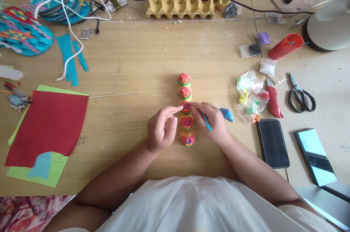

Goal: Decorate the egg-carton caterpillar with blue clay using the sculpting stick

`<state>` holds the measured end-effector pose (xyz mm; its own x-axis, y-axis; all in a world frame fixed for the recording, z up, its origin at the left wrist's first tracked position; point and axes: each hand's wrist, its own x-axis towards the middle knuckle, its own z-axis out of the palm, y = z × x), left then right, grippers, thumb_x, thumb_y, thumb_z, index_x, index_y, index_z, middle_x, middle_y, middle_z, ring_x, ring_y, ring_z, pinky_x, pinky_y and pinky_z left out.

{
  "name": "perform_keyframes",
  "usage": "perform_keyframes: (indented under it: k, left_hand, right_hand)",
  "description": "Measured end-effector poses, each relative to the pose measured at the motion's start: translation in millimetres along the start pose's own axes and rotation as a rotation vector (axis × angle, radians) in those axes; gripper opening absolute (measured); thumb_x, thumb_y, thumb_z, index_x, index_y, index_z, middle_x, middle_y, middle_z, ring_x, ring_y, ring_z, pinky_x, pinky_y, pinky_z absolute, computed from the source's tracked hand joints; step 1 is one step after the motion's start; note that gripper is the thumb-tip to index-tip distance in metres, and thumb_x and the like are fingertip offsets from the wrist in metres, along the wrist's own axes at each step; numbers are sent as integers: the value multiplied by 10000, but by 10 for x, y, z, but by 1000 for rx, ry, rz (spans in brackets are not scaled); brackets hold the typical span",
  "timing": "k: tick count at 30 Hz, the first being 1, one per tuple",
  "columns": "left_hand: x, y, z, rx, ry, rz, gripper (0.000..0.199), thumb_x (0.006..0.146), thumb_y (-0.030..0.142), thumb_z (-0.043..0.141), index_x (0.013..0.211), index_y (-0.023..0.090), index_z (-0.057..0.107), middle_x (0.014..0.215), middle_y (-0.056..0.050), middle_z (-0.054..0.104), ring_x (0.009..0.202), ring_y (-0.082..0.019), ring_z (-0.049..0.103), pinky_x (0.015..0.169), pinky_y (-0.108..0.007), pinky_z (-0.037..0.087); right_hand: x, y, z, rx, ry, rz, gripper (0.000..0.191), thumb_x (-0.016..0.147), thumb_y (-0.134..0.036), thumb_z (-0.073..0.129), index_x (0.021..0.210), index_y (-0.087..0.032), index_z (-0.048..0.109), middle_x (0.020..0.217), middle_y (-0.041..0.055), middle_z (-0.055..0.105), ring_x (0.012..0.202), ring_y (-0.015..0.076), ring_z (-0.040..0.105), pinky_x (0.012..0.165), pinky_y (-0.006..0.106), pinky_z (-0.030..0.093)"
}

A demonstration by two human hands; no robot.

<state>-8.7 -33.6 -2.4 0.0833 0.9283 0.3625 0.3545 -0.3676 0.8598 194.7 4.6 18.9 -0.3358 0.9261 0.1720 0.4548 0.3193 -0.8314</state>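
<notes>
A row of several egg-carton cups [187,122] covered in red, green and yellow clay runs down the middle of the table. The three nearest cups carry blue rings. My left hand [163,127] is beside the row, its fingertips touching the left edge of the middle cup; its fingers are bent, with the thumb apart and nothing visible in it. On the other side, my right hand [209,119] holds a blue clay tool [207,122], with its fingertips at the same cup. Just past that hand lies a packet of blue clay [226,114].
Egg cartons [180,4] stand at the back. At right are clay bags [253,97], a red cutter [274,100], scissors [300,97], a red cup [286,46] and two phones [273,143]. Red paper [49,126] and a white cable [68,24] lie left.
</notes>
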Motion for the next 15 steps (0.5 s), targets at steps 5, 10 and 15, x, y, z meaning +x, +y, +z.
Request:
perform_keyframes:
  k: [5,10,15]
  left_hand:
    - [-30,-1,-3,29,-33,14,348,1042,339,512,1363,222,575,1283,-148,745,994,-227,752,897,-396,630]
    - [-24,-14,-1,25,-32,24,345,1042,314,511,1371,226,565,1290,-149,745,959,-218,756,905,-397,631]
    - [-18,-17,-1,35,-31,27,352,1035,293,520,1379,232,564,1290,-143,746,967,-216,758,919,-394,627]
  right_hand:
    - [-14,18,5,-9,14,-21,284,1032,-226,532,1230,-211,734,816,41,713,721,173,667,695,302,517]
    - [-13,9,-1,-2,8,-18,283,1030,-209,532,1216,-211,745,825,42,712,719,168,665,683,294,504]
    - [6,32,7,1,20,-17,245,1008,-213,589,1187,-216,757,805,32,692,712,167,656,681,292,495]
